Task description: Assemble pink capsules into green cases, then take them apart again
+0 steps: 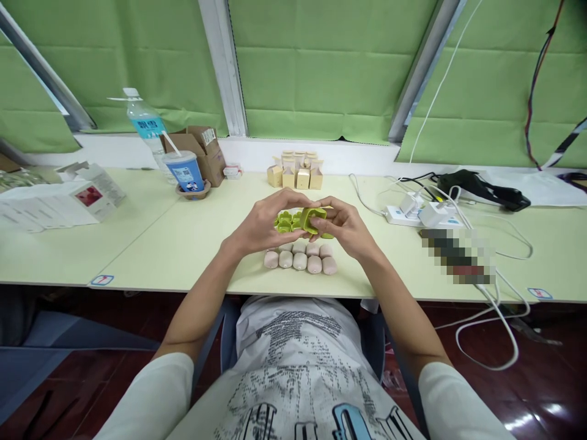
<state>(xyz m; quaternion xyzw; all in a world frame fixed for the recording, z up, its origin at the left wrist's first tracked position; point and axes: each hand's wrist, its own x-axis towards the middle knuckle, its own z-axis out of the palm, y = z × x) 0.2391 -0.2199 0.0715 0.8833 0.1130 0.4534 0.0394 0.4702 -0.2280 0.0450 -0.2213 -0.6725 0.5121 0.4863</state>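
Note:
Above the table, in the middle of the head view, my right hand (342, 223) pinches a small lime-green hollow piece (308, 221), shaped like a little open cup. My left hand (275, 221) curves round its other side, with fingertips at its top and bottom edges. More green pieces (285, 221) of a like shape lie on the table behind my hands, partly hidden by them. Nearer to me stand pale pinkish-beige rounded blocks (299, 261) in two rows; my hands cover part of the back row.
Small open yellow cardboard boxes (296, 174) stand at the back. To the left are a blue paper cup (186, 172), a water bottle (145, 125), a brown carton (208, 156) and white boxes (68, 201). A power strip (403, 215) with chargers and cables lies right.

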